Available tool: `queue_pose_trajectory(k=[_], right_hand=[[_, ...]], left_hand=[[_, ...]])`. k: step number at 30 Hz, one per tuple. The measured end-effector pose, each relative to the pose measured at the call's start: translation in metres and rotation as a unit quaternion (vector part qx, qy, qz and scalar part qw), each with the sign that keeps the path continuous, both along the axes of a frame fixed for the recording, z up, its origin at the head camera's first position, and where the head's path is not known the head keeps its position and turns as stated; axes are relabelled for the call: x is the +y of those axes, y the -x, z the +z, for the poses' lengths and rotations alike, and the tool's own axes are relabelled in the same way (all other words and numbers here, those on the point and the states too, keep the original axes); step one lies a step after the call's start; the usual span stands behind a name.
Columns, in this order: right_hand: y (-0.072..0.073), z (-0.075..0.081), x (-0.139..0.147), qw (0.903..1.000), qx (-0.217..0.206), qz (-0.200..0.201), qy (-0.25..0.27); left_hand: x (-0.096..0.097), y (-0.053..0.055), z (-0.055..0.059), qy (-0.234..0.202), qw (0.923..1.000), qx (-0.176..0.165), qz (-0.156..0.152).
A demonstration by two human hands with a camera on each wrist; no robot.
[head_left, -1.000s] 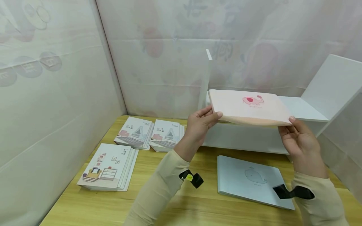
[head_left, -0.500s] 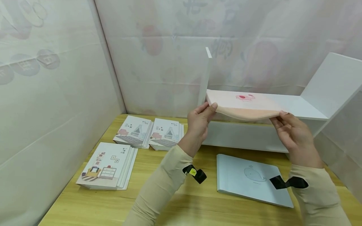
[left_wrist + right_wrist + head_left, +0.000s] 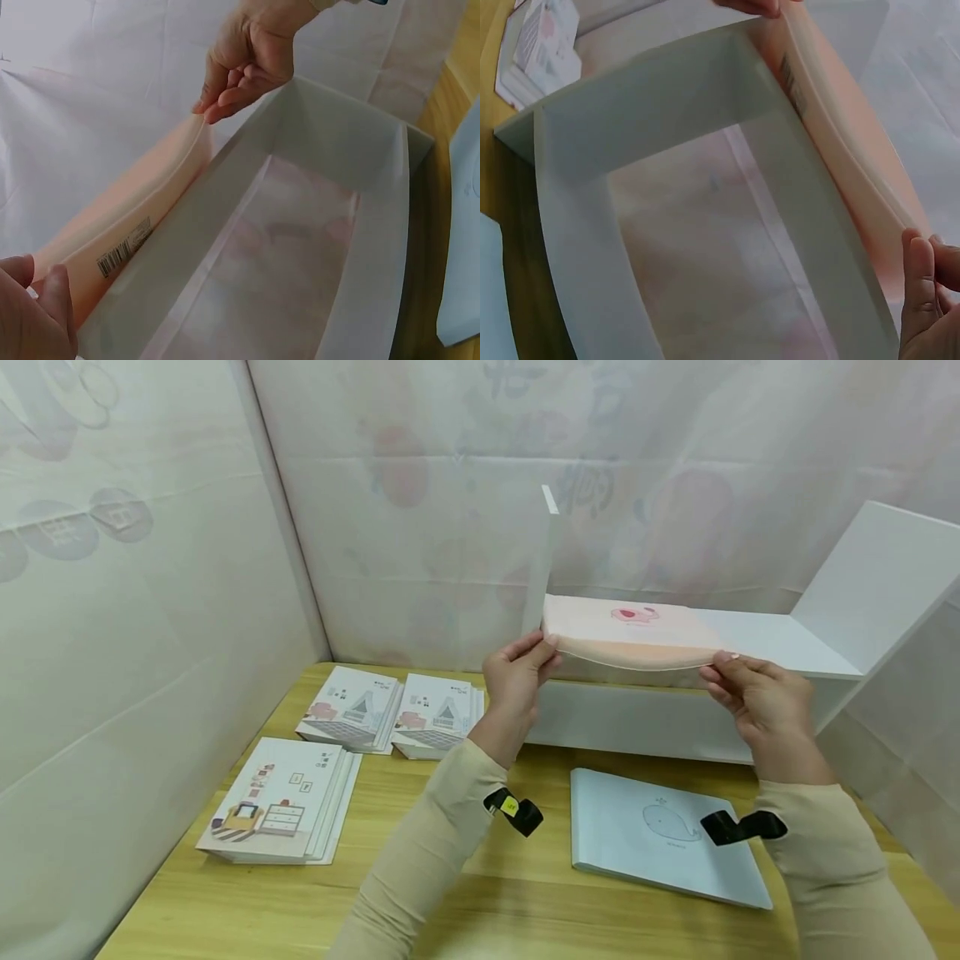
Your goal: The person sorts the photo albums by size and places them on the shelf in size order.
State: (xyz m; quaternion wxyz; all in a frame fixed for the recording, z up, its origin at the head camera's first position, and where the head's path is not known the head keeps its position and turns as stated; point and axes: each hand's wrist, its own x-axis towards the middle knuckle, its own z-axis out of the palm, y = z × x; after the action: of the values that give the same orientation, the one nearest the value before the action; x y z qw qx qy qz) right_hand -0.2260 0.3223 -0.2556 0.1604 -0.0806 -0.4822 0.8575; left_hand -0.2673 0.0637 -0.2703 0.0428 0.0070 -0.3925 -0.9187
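A pink notebook (image 3: pixel 630 631) with a red elephant on its cover lies at the left end of the white shelf's (image 3: pixel 765 631) top board, its near edge bowed downward. My left hand (image 3: pixel 517 681) pinches its near left corner, beside the shelf's upright side panel. At the near right corner my right hand (image 3: pixel 765 706) pinches it between thumb and fingers. In the left wrist view the notebook's underside (image 3: pixel 142 232) shows a barcode, and its lower face is close to the shelf board; whether it rests fully there I cannot tell.
A stack of light blue notebooks (image 3: pixel 667 835) with a whale drawing lies on the wooden table (image 3: pixel 525 902) in front of the shelf. Farther left are several white illustrated books (image 3: pixel 277 802) in stacks. A tilted side panel (image 3: pixel 877 585) bounds the shelf on the right.
Both hands have carried the pink notebook back, down and slightly left, from above the shelf to its top board near the left panel. The other books have stayed put.
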Motion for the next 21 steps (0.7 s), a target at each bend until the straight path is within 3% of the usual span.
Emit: queue_pose_trajectory(k=[8,12,16,21], right_hand=[[0.01,0.001,-0.005,0.9973,-0.03,-0.054,-0.039],[0.011,-0.001,-0.004,0.992,-0.059,-0.073,-0.085],[0.012,-0.004,-0.002,0.983,-0.083,-0.079,-0.143],[0.011,-0.006,0.001,0.9774,-0.079,-0.075,-0.181]], left_hand=[[-0.001,0.007,-0.007,0.007,1.0,0.001,0.005],[-0.001,0.006,-0.009,0.015,0.9999,0.007,0.005],[-0.001,0.004,-0.009,0.027,0.9996,0.009,0.005],[0.0,0.001,-0.008,0.057,0.9979,0.032,0.0]])
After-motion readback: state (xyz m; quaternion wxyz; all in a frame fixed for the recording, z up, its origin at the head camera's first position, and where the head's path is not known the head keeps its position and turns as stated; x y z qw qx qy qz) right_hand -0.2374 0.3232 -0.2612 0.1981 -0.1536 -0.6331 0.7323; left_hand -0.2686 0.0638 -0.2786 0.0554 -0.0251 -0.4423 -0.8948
